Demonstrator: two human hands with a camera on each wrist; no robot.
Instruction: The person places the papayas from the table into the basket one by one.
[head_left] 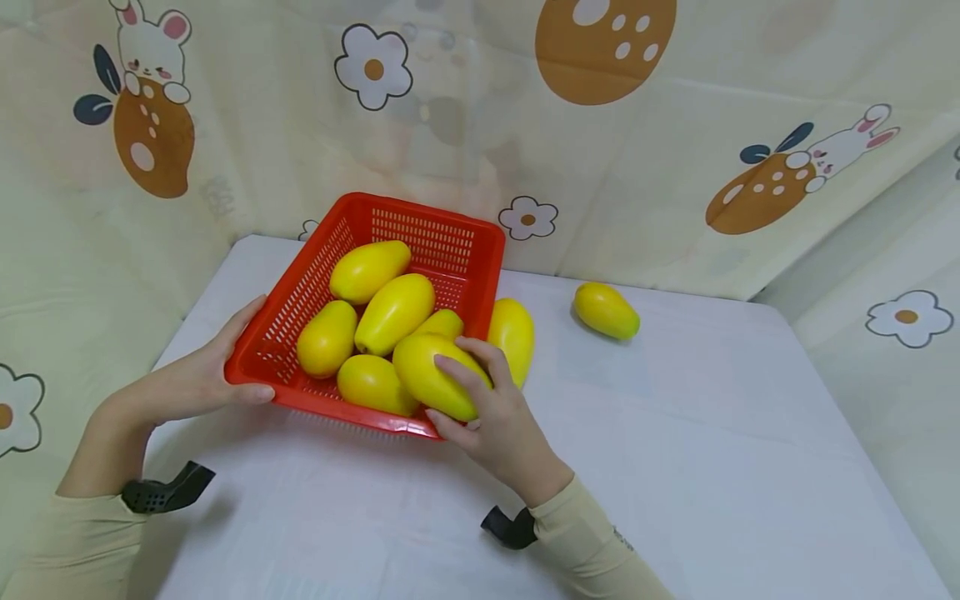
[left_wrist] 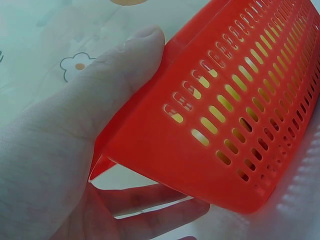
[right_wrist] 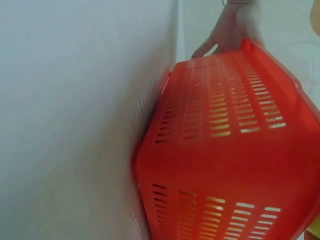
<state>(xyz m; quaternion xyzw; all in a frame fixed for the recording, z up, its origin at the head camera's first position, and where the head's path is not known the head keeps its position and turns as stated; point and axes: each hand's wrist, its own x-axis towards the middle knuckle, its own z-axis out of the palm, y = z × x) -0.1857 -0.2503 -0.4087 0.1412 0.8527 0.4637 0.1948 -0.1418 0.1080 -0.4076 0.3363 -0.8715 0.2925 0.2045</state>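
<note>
A red plastic basket (head_left: pixel 420 208) with slotted walls holds several yellow mangoes (head_left: pixel 396 313). My left hand (head_left: pixel 197 367) grips its front left corner. In the left wrist view, the thumb lies along the rim and the fingers reach around the outside of the corner. My right hand (head_left: pixel 495 417) holds a yellow mango (head_left: pixel 431 367) at the front right corner, inside the rim and over the other fruit. The right wrist view shows the basket's outer wall (right_wrist: pixel 225 165) with the left hand beyond it; the right hand is out of that picture.
One mango (head_left: pixel 513 337) lies on the table against the basket's right side, partly behind the right hand. Another mango (head_left: pixel 606 311) with a greenish tip sits farther right near the back edge. A white cloth covers the table (head_left: pixel 675 467); a printed curtain (head_left: pixel 465 125) hangs behind.
</note>
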